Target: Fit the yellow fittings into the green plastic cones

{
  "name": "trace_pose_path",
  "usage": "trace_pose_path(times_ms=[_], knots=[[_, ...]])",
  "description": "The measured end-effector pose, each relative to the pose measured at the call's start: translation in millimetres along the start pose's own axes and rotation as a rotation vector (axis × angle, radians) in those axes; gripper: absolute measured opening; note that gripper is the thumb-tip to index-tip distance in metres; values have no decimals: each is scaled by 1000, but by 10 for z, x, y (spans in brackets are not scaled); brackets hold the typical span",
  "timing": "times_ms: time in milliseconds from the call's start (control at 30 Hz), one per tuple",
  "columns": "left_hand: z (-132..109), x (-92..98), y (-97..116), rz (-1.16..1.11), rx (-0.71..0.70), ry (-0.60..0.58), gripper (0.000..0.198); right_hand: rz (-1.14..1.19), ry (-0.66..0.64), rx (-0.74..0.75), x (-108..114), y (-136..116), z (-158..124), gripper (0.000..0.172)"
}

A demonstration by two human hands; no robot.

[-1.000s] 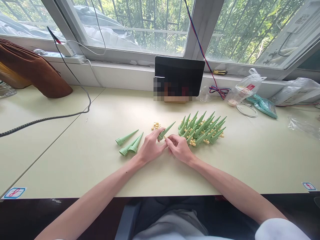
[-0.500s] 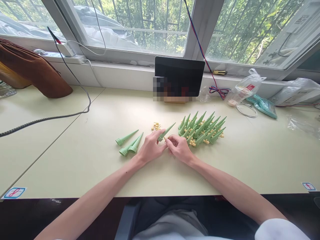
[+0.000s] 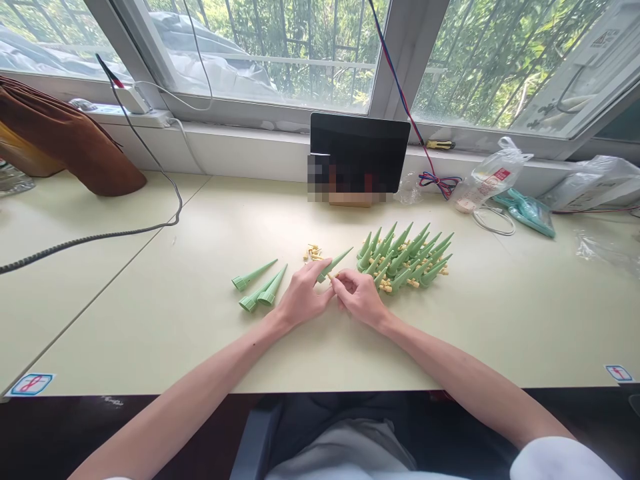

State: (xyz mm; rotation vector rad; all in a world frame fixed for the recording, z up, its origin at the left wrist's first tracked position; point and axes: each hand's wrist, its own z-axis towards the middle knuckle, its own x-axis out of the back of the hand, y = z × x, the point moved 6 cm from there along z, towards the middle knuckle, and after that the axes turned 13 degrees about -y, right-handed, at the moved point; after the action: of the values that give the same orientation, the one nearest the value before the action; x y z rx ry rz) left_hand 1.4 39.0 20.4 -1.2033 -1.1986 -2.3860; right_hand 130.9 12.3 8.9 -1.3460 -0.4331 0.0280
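Note:
My left hand (image 3: 307, 292) is closed around the wide end of a green plastic watering spike (image 3: 334, 263), whose tip points up and to the right. My right hand (image 3: 361, 297) pinches a small yellow valve (image 3: 331, 277) against the side of that spike; fingers hide part of it. Just beyond my left hand lies a little heap of loose yellow valves (image 3: 314, 253). Left of it rest three green spikes (image 3: 254, 274) without visible yellow parts. To the right, many green spikes with yellow valves (image 3: 404, 260) lie packed in rows.
A dark tablet (image 3: 360, 143) on a wooden stand is at the back. Behind on the right are a plastic bag (image 3: 493, 175), a teal pouch (image 3: 527, 213) and a white cable loop (image 3: 494, 221). A black cable (image 3: 100, 235) crosses the left side, near a brown bag (image 3: 95, 157).
Both hands keep nearly the same place and hold. The spike and the small yellow valve have barely shifted.

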Motion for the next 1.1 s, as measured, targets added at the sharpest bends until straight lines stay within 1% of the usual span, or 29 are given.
trace_pose_path(times_ms=[233,400,633,1100], knots=[[2,11,20,-25,11,-2,40,-16,1,-14,9,-15,8,36],[1,-23,29,-79,-17,-34,42,29,8,-49,23,32,15,40],[9,-48,30,-84,-39,-61,43,90,-4,-35,18,42,15,37],[9,-34,78,-63,-69,-31,42,176,-61,-55,2,72,24,37]])
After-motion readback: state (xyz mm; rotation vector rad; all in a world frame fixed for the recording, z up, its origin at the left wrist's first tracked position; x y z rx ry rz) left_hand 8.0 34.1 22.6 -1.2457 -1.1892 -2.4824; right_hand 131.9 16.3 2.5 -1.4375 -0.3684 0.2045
